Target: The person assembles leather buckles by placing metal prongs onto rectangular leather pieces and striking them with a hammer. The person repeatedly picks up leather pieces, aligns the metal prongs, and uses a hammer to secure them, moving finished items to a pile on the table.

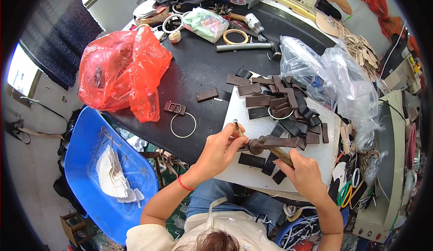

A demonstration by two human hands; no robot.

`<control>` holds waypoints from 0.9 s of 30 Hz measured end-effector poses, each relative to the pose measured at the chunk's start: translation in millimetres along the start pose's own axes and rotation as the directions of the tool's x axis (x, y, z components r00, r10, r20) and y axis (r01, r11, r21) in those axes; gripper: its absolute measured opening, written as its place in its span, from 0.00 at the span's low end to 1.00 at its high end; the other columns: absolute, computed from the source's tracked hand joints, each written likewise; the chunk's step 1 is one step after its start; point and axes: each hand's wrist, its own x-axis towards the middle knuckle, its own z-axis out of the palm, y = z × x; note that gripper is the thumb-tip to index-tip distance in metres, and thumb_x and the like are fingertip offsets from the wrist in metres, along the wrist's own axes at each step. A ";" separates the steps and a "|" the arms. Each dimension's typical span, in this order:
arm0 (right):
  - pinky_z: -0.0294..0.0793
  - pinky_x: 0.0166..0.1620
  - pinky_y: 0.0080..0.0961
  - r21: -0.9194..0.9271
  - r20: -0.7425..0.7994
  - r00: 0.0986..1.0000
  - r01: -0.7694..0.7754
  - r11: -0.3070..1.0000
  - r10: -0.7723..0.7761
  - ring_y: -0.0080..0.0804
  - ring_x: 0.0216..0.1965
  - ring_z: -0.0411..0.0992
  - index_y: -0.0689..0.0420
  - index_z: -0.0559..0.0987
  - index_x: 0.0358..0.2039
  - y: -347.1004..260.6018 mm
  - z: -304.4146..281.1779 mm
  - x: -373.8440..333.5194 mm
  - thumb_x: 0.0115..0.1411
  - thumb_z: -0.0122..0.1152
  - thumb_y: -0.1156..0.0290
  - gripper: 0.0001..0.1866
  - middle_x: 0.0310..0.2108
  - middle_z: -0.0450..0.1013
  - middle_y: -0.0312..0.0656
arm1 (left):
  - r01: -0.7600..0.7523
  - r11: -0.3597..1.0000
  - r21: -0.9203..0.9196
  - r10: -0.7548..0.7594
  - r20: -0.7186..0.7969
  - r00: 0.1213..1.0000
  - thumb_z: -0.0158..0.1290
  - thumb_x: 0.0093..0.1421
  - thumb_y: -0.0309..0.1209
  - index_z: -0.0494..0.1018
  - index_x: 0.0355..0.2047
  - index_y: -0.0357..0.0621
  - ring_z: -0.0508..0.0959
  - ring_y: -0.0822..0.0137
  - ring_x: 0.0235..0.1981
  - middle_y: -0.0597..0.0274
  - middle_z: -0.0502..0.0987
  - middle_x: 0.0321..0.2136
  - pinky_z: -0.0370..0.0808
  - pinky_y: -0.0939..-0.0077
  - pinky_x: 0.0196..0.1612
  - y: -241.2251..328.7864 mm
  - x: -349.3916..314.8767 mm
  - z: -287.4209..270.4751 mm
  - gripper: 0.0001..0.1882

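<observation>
Blue plastic first: a big smooth tub (80, 154) is parked at the far left, with a wad of rough white cloth (111, 175) dumped inside. Next, a crinkly red bag (122, 73), all shiny folds, is spread over the edge of the black tabletop (194, 75). Just right of it, a stubby brown tab (176, 108) with metal fittings can be spotted, and a thin round hoop (182, 137) is set just below.

Then the busy bit. A slim rod (236, 123) with a metal top is pinched pretty much upright between the thumb and fingers of the left hand (218, 149), above the left part of a flat white board (252, 127); its lower end is hidden, so what it's touching can't be told. Right beside those fingers, the chunky, dark head of a hammer (257, 146) is held over the board. Behind it, flat brown and black strips (277, 100), kinda leathery, are heaped up. The hammer's wooden handle is wrapped firmly by the right hand (306, 172). Further right, a see-through bag (333, 77) is left all wrinkled and glossy.
</observation>
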 end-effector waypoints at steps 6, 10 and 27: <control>0.65 0.18 0.30 0.225 -0.223 0.952 -0.158 0.962 0.208 0.36 0.13 0.68 0.61 0.67 0.26 -9.0 -48.6 6.9 0.60 0.62 0.67 0.14 0.16 0.69 0.43 | -0.243 0.892 0.381 0.225 0.090 0.970 0.52 0.60 0.21 0.68 0.41 0.37 0.80 0.50 0.29 0.48 0.77 0.34 0.78 0.67 0.29 4.4 -12.3 7.1 0.09; 0.59 0.16 0.18 0.612 -0.340 0.925 0.079 0.787 0.171 0.21 0.12 0.62 0.58 0.70 0.23 -20.7 -63.6 6.4 0.64 0.54 0.66 0.13 0.12 0.64 0.33 | -0.285 0.838 0.464 0.240 0.155 0.958 0.53 0.59 0.22 0.68 0.40 0.37 0.78 0.46 0.26 0.48 0.77 0.33 0.76 0.65 0.27 1.5 -13.8 9.3 0.09; 0.68 0.42 0.41 -0.165 -0.537 0.798 -0.417 0.894 0.273 0.48 0.40 0.70 0.59 0.76 0.41 58.0 11.1 -130.2 0.51 0.69 0.68 0.18 0.38 0.73 0.48 | -0.247 0.813 0.528 0.117 0.268 0.956 0.64 0.52 0.37 0.63 0.54 0.38 0.67 0.53 0.47 0.49 0.67 0.47 0.67 0.63 0.50 23.3 2.9 -0.9 0.33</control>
